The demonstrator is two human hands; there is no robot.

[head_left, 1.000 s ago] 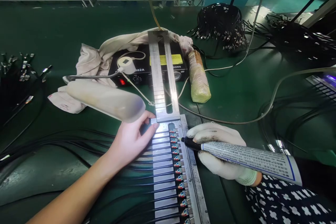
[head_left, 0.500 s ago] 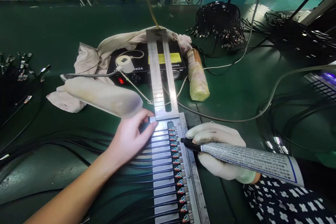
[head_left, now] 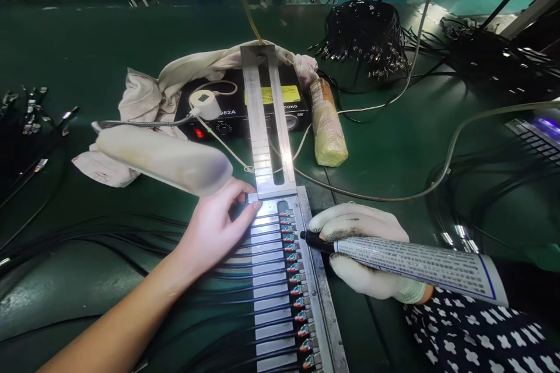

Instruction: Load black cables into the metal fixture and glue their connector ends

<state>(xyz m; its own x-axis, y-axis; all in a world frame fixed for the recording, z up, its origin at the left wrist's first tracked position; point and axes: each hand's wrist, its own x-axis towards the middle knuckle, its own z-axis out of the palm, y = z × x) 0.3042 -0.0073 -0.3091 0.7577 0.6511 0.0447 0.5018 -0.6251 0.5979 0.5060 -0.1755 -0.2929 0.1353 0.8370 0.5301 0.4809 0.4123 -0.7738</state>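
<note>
A metal fixture (head_left: 272, 294) runs toward me on the table, with a row of black cables laid across it. The cables end in small connectors (head_left: 297, 289) with coloured wires along its right side. My bare left hand (head_left: 219, 224) grips the far left corner of the fixture, thumb on top and fingers curled at the edge. In my white-gloved right hand (head_left: 365, 245) is a printed white tube (head_left: 411, 262) with a black nozzle (head_left: 315, 240). The nozzle tip points left, close beside the connectors near the far end; whether it touches them I cannot tell.
A white lamp-like head (head_left: 164, 157) hangs over my left wrist. Behind the slotted metal bar (head_left: 254, 99) stands a black control box (head_left: 231, 119) with cloth around it. A plastic-wrapped bundle (head_left: 329, 128) lies to its right. Cable bunches (head_left: 363, 35) lie at the back right.
The whole view has shifted slightly. The nozzle tip sits a little nearer to me along the connector row. My left hand keeps its place on the fixture.
</note>
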